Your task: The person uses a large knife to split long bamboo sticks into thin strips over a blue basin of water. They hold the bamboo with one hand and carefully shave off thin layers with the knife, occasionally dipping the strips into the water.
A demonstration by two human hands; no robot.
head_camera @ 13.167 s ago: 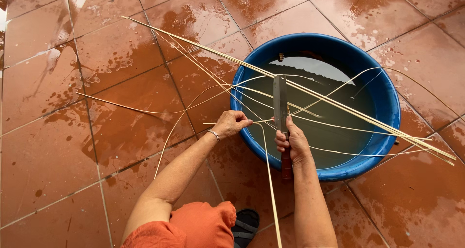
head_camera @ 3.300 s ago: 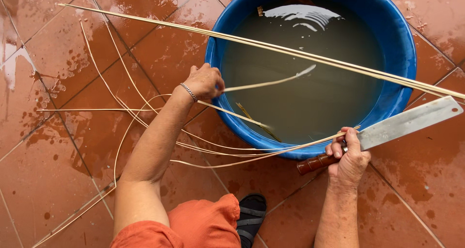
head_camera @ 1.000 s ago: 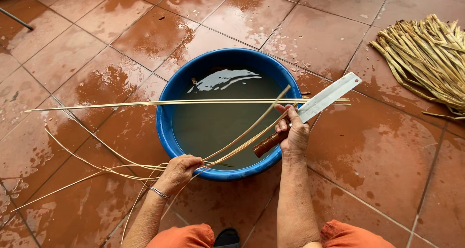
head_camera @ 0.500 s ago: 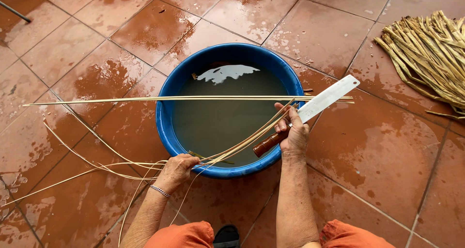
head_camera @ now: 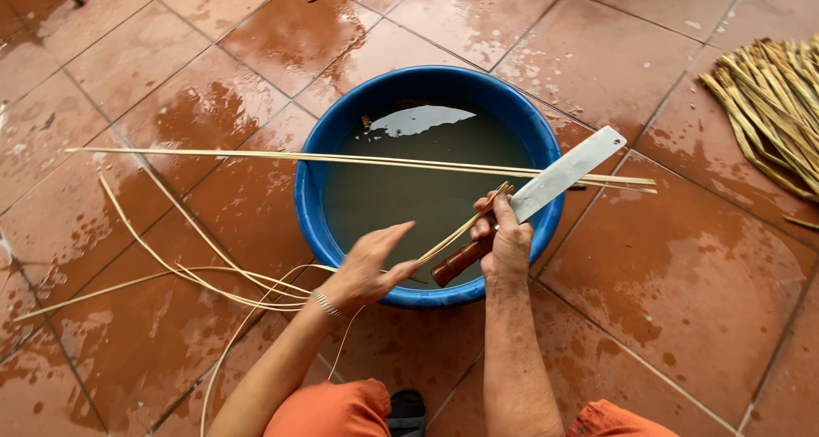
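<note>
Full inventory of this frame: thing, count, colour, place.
basin: one, blue, centre of the floor, holding murky water
long strips: a few, pale, laid flat across the basin rim
loose strips: several, pale, curling over the floor at left
held strips: a few, pale, running between both hands
bundle of strips: one, yellowish, floor at upper right
knife: one, grey blade, brown handle, in the right hand
floor tiles: reddish brown, wet
bracelet: one, silvery, left wrist
left hand: fingers spread on the held strips
right hand: gripping the knife

long strips (head_camera: pixel 358 159) bar the basin (head_camera: pixel 317 189); wet tiles (head_camera: pixel 682 283) rightward lie open.
</note>
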